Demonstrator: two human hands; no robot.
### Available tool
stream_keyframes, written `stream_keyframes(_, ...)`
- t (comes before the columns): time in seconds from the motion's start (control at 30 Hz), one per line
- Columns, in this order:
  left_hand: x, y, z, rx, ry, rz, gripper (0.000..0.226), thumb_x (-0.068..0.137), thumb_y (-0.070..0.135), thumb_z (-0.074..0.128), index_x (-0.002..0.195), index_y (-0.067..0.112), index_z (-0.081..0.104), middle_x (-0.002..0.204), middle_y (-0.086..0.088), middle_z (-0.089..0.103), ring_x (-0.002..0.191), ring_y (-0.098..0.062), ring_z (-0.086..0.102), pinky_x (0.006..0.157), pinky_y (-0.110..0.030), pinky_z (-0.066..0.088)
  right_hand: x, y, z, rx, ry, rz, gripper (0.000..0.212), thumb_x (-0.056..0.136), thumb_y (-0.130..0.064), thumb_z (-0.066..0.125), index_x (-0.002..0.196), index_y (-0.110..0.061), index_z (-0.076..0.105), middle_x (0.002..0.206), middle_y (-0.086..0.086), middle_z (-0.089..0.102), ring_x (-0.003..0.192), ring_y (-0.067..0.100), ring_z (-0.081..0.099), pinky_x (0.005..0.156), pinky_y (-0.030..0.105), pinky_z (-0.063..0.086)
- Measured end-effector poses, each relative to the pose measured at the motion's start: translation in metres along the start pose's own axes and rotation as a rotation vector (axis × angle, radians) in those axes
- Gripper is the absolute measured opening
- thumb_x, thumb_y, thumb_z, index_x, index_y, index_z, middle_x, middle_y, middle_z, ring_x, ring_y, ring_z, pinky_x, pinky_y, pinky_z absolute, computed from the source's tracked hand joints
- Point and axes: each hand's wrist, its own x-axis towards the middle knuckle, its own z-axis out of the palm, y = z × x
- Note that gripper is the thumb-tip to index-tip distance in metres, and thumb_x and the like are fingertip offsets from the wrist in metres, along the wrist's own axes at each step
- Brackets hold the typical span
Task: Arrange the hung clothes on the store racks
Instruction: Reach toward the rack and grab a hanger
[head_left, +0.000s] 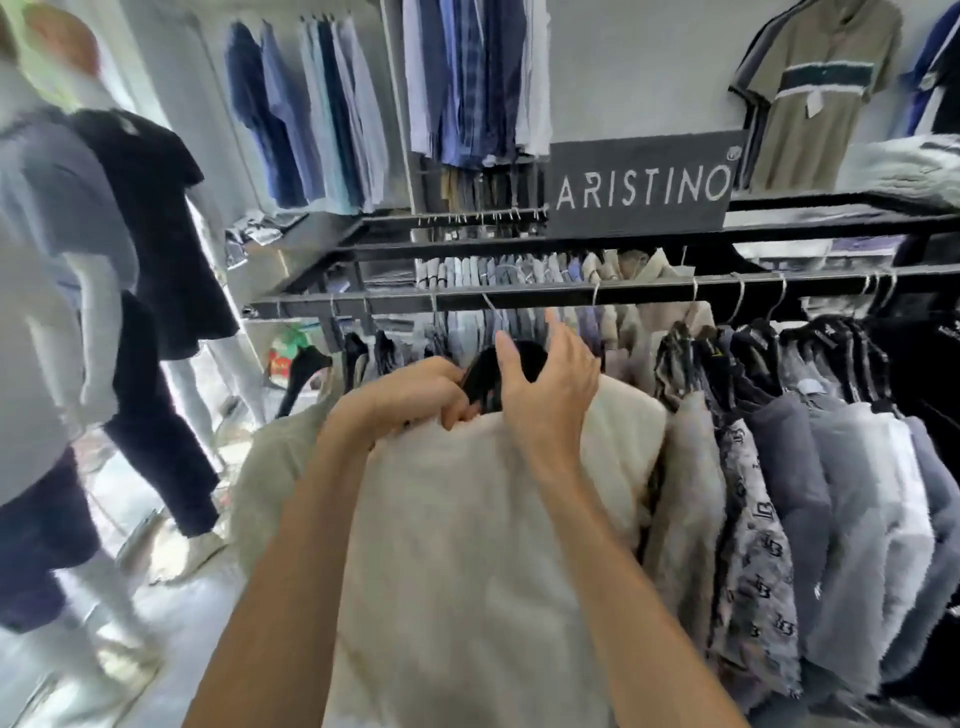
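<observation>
cream garment (467, 545) hangs at the front of the black rack rail (519, 297), left of grey and patterned shirts (753, 519) | left hand (415, 395) curls round its top edge beside the dark hanger (483, 376) | right hand (545, 384) spread wide above the collar, holding nothing | sign (641, 182) behind | mannequins (150, 234) at left

Clothing shop — racks (519, 296), brand sign (641, 184)

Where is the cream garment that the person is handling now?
In the head view, the cream garment hangs at lower centre on the front black rail, under both hands, with the patterned grey shirt to its right.
</observation>
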Motion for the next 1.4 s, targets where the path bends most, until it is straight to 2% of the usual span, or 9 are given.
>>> stream_keyframes(0.1, -0.034, -0.044, -0.040, -0.080, 0.056, -0.076, 0.016, 0.049, -0.001, 0.049, 0.063, 0.003, 0.056, 0.060, -0.007, 0.052, 0.060, -0.016, 0.047, 0.049, -0.024, 0.031, -0.024, -0.044, 0.027, -0.092, -0.133, -0.046, 0.037, 0.099, -0.053, 0.047, 0.111, -0.026, 0.067, 0.106, -0.005, 0.072, 0.105, 0.018, 0.061, 0.106, 0.040, 0.037)
stream_keyframes(0.2, -0.067, -0.086, -0.079, -0.141, 0.135, -0.189, 0.013, 0.038, 0.004, 0.049, 0.049, 0.009, 0.052, 0.064, -0.011, 0.051, 0.066, -0.019, 0.048, 0.054, -0.027, 0.030, -0.044, -0.081, 0.058, -0.152, -0.398, 0.047, 0.050, 0.102, -0.058, 0.032, 0.106, -0.026, 0.071, 0.098, 0.000, 0.071, 0.097, 0.024, 0.062, 0.079, 0.035, 0.037)
stream_keyframes(0.33, -0.111, -0.123, -0.126, 0.033, 0.189, -0.314, 0.015, 0.058, 0.020, 0.053, 0.050, 0.013, 0.064, 0.060, -0.003, 0.060, 0.059, -0.018, 0.045, 0.057, -0.029, 0.033, -0.076, -0.121, 0.112, -0.103, -0.607, 0.081, 0.062, 0.101, -0.061, 0.022, 0.112, -0.022, 0.070, 0.122, 0.007, 0.067, 0.121, 0.030, 0.054, 0.091, 0.040, 0.040)
stream_keyframes(0.5, -0.159, -0.172, -0.181, 0.279, 0.219, -0.394, 0.042, 0.087, 0.050, 0.055, 0.059, 0.024, 0.073, 0.064, 0.002, 0.058, 0.062, -0.016, 0.048, 0.070, -0.033, 0.042, -0.117, -0.169, 0.172, 0.008, -0.785, 0.135, 0.062, 0.103, -0.058, 0.023, 0.119, -0.019, 0.069, 0.123, 0.012, 0.066, 0.117, 0.032, 0.056, 0.089, 0.040, 0.039)
stream_keyframes(0.63, -0.197, -0.204, -0.211, 0.372, 0.267, -0.427, 0.049, 0.098, 0.046, 0.047, 0.074, 0.010, 0.072, 0.060, 0.003, 0.048, 0.058, -0.014, 0.042, 0.060, -0.025, 0.036, -0.148, -0.203, 0.215, 0.062, -0.886, 0.137, 0.065, 0.102, -0.060, 0.022, 0.119, -0.017, 0.067, 0.119, 0.011, 0.066, 0.111, 0.034, 0.058, 0.093, 0.043, 0.040)
stream_keyframes(0.87, -0.239, -0.246, -0.254, 0.435, 0.333, -0.554, 0.051, 0.096, 0.044, 0.052, 0.050, 0.021, 0.057, 0.057, 0.005, 0.048, 0.057, -0.016, 0.042, 0.063, -0.030, 0.035, -0.181, -0.245, 0.276, 0.209, -0.989, 0.103, 0.058, 0.100, -0.060, 0.028, 0.092, -0.020, 0.069, 0.102, 0.009, 0.069, 0.100, 0.032, 0.059, 0.091, 0.044, 0.046)
stream_keyframes(1.0, -0.239, -0.261, -0.268, 0.458, 0.359, -0.591, 0.048, 0.096, 0.039, 0.054, 0.051, 0.024, 0.064, 0.055, 0.005, 0.051, 0.057, -0.018, 0.046, 0.065, -0.030, 0.039, -0.190, -0.253, 0.303, 0.350, -1.027, 0.146, 0.053, 0.099, -0.058, 0.030, 0.068, -0.024, 0.055, 0.090, 0.008, 0.068, 0.092, 0.034, 0.064, 0.089, 0.047, 0.051)
stream_keyframes(1.13, -0.214, -0.267, -0.260, 0.529, 0.473, -0.631, 0.043, 0.087, 0.034, 0.057, 0.048, 0.019, 0.060, 0.050, 0.001, 0.048, 0.050, -0.020, 0.043, 0.055, -0.029, 0.034, -0.183, -0.239, 0.319, 0.329, -0.995, 0.104, 0.045, 0.104, -0.043, 0.035, 0.099, -0.010, 0.066, 0.097, 0.009, 0.065, 0.101, 0.030, 0.058, 0.083, 0.036, 0.043)
stream_keyframes(1.4, -0.131, -0.278, -0.229, 0.465, 0.591, -0.480, 0.029, 0.094, 0.026, 0.047, 0.074, 0.007, 0.058, 0.071, -0.001, 0.052, 0.064, -0.019, 0.049, 0.053, -0.032, 0.031, -0.142, -0.169, 0.314, 0.169, -0.507, 0.038, 0.031, 0.096, -0.016, 0.053, 0.126, -0.020, 0.059, 0.132, 0.000, 0.048, 0.128, 0.017, 0.037, 0.099, 0.022, 0.033)
